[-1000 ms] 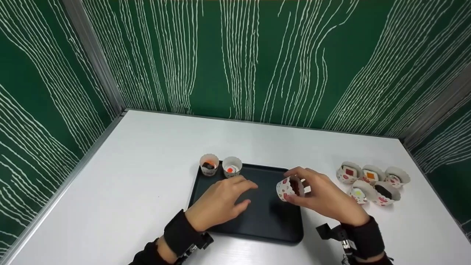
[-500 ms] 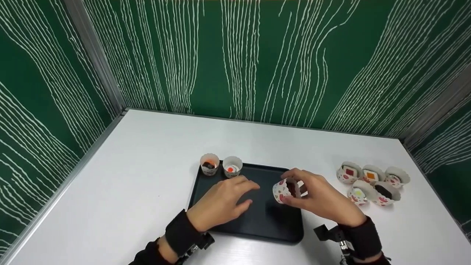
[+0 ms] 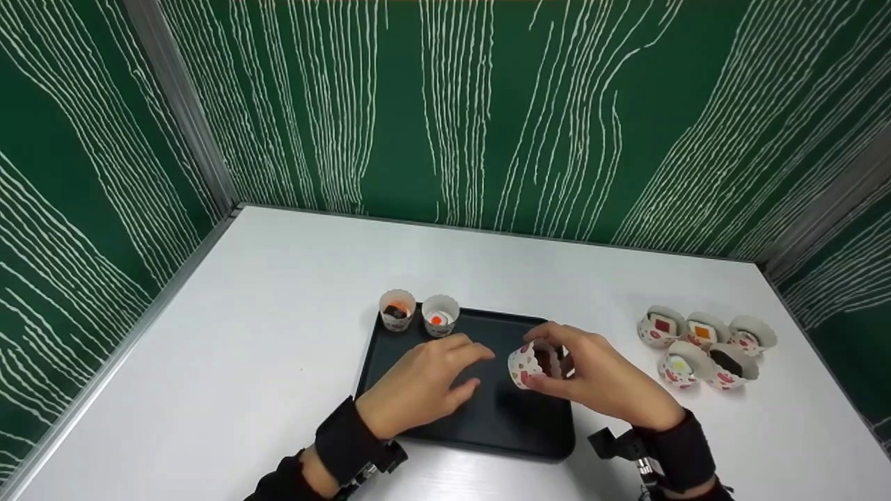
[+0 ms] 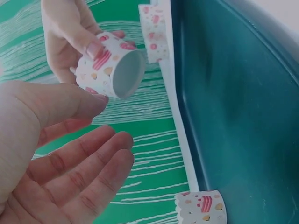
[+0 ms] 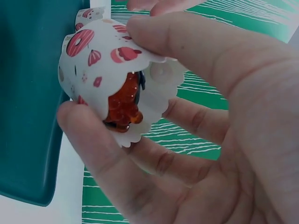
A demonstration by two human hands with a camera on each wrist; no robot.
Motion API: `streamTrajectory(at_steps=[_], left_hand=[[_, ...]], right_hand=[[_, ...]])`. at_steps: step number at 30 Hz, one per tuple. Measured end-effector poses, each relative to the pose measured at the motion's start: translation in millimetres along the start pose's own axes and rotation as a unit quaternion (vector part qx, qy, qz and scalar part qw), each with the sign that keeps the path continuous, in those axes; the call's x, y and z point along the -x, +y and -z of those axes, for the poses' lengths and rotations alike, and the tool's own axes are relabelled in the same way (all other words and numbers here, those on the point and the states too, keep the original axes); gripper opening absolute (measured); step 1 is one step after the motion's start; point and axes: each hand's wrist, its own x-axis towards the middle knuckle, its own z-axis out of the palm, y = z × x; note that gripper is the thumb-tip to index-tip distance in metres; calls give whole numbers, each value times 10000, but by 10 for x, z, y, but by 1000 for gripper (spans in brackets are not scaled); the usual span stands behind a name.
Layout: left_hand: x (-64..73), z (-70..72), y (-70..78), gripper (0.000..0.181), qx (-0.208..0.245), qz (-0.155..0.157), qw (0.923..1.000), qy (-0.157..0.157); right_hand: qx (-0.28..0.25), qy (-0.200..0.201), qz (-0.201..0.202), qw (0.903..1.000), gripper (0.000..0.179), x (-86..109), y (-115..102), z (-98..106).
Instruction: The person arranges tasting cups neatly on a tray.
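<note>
My right hand point(image 3: 598, 372) holds a paper baking cup point(image 3: 521, 365) tilted above the right part of a dark tray point(image 3: 480, 435). Red prints cover the cup's outside. In the right wrist view, a piece with glossy orange roe-like beads point(image 5: 125, 105) and a dark wrap sits inside it, between thumb and fingers. Over the tray's left half hovers my left hand point(image 3: 421, 386), its fingers relaxed and nothing in them. At the tray's back left corner stand two more cups: one point(image 3: 397, 325) with a dark and orange piece, the other point(image 3: 440, 328) with a white and orange-red one.
Several filled paper cups, among them one with a red-topped white piece point(image 3: 658, 327) and one with a dark piece point(image 3: 731, 369), stand grouped on the white table point(image 3: 278, 292) to the right of the tray. A green wall point(image 3: 515, 104) with white lines rises behind the table.
My right hand has moved a little to the left with the cup in its grip. The left hand has shifted very slightly right; the other cups have stayed put.
</note>
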Motion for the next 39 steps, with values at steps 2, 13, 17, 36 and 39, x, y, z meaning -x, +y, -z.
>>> streamTrajectory(at_steps=[2, 13, 17, 36, 39], left_hand=[[-2, -2, 1, 33, -6, -22, 10000, 13], [-4, -30, -3, 33, 86, -63, 9999, 26], [-8, -46, -6, 31, 78, -80, 9999, 67], [-29, -79, -2, 27, 354, 39, 9993, 90], [-30, -87, -6, 26, 373, 38, 9993, 88]], right_hand=[[21, 62, 15, 10000, 41, -5, 0, -14], [-153, -4, 161, 9998, 43, -24, -38, -45], [-297, -107, 201, 9993, 44, -29, -45, -58], [-202, 1, 483, 9986, 51, -44, -54, -146], [-255, -41, 456, 9986, 52, -48, -56, -156]])
